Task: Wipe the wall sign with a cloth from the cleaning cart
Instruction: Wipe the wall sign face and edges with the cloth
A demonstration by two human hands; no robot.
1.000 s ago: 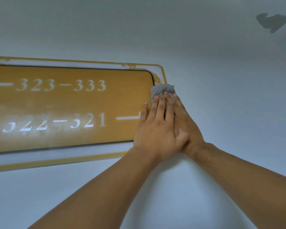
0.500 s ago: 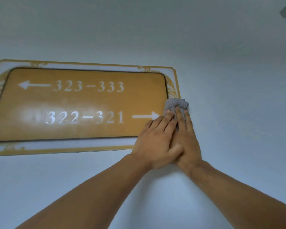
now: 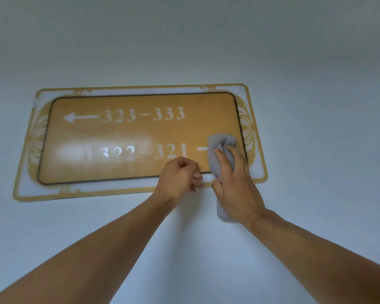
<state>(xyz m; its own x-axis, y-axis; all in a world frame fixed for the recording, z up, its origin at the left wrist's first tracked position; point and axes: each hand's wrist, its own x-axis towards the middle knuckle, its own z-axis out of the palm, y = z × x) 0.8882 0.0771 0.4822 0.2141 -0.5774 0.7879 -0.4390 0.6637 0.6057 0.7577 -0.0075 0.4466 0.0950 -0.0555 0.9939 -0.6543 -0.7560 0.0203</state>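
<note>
My right hand (image 3: 235, 189) grips the cloth (image 3: 222, 142) on the sign (image 3: 140, 132) — I should press flat, sweep leftward; left hand (image 3: 178, 176) curled, empty.

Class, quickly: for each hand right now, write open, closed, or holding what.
Left hand: closed, fingers curled, holding nothing visible.
Right hand: holding the grey cloth against the wall sign.

Gold wall sign (image 3: 140, 134), centre frame | right hand (image 3: 237, 189) grips grey cloth (image 3: 222, 142) on its lower-right corner | left hand (image 3: 178, 176) curled beside
</note>
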